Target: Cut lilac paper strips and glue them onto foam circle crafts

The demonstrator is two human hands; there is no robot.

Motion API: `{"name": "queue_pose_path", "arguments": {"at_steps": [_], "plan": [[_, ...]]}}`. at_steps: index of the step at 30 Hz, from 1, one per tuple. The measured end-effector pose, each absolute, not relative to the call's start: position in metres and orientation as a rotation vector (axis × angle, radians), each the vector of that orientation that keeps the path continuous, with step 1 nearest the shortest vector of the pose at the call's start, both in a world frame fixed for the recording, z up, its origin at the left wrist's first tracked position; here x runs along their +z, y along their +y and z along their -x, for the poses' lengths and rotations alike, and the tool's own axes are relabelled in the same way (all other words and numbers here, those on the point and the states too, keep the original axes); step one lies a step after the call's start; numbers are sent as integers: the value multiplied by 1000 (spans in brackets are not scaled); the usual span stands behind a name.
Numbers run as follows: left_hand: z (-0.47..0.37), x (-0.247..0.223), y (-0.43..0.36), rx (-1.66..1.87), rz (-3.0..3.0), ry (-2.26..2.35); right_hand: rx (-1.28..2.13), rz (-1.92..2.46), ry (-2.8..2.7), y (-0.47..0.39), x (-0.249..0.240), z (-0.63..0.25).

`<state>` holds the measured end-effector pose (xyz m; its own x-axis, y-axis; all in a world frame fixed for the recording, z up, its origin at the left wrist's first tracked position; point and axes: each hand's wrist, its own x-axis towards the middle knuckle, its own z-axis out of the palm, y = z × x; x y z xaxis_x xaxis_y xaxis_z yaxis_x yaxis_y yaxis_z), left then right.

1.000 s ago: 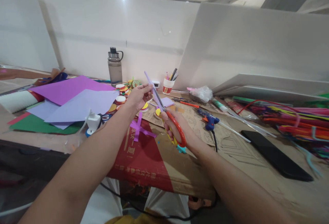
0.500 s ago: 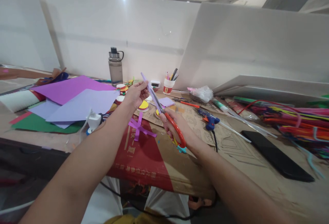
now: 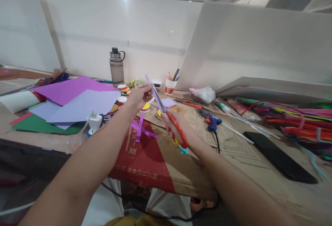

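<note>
My left hand (image 3: 141, 96) pinches a narrow strip of light purple paper (image 3: 147, 78) near its upper end. In my right hand (image 3: 174, 124) is a pair of scissors (image 3: 178, 129) with red-orange handles, its blades pointing up and away along the strip. How far apart the blades are I cannot tell. Below my hands, a cross shape of bright purple paper strips (image 3: 140, 128) lies on the red-printed part of the cardboard (image 3: 145, 160). A small turquoise piece (image 3: 183, 149) shows just under the scissor handles.
Purple and green paper sheets (image 3: 80, 106) spread at left beside a white plug (image 3: 94, 121). A water bottle (image 3: 116, 67) and a paper cup of pens (image 3: 170, 85) stand at the back. A blue glue gun (image 3: 213, 122), a black phone (image 3: 280, 157) and colourful pipe cleaners (image 3: 303, 122) lie at right.
My left hand and the upper end of the paper strip have shifted slightly to the right and down. My right hand with the scissors has hardly moved.
</note>
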<state>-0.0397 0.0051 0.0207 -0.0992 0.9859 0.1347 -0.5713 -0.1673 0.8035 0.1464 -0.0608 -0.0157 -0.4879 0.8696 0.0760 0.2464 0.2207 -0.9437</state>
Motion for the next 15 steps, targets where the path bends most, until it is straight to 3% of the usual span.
{"name": "queue_pose_path", "arguments": {"at_steps": [15], "plan": [[39,22,5,1590,-807,704,1295,1052,-1856,-66,-10,-144]]}}
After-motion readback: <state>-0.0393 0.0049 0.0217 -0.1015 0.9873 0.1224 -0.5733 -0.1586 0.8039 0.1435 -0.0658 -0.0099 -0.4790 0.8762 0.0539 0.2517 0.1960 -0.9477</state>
